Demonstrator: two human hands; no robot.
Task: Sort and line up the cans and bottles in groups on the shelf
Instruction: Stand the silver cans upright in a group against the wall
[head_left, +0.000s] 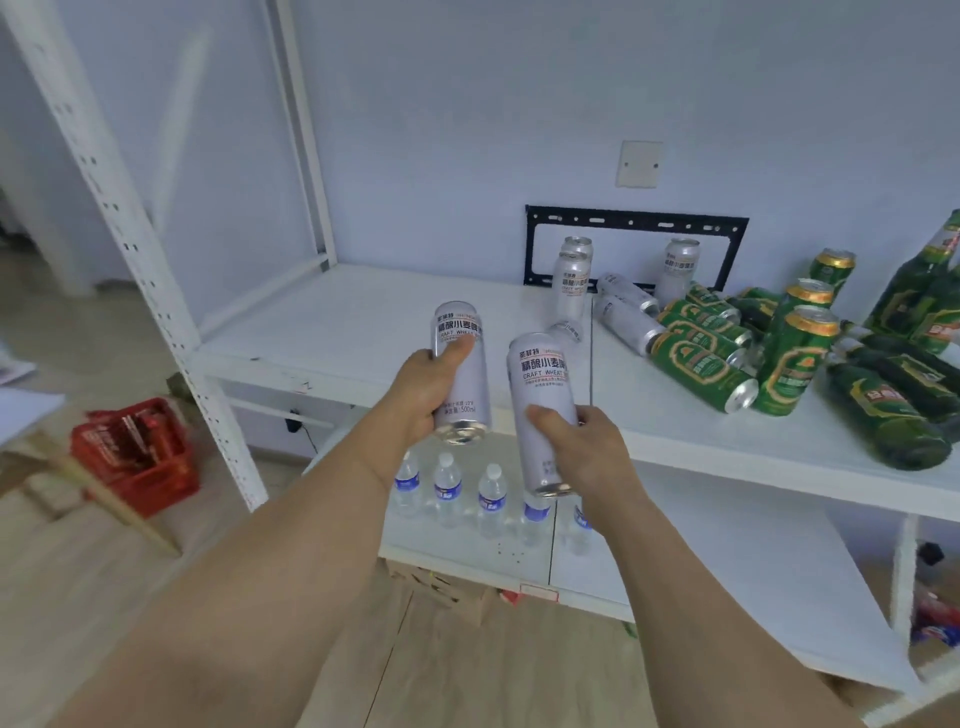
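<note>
In front of the white shelf (363, 332), green bottles (893, 415) and green cans (789, 364) lie jumbled at right, silver cans (571, 280) behind. Left hand (421, 395) wraps one silver can (460, 374), right hand (587, 447) grips another can (543, 410), both held above the shelf's front edge. Water bottles (449, 488) stand on the lower shelf.

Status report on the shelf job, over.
Left hand and right hand each grip a white can, and, above the shelf. Green cans and bottles still jumbled at right. Left shelf area open.
</note>
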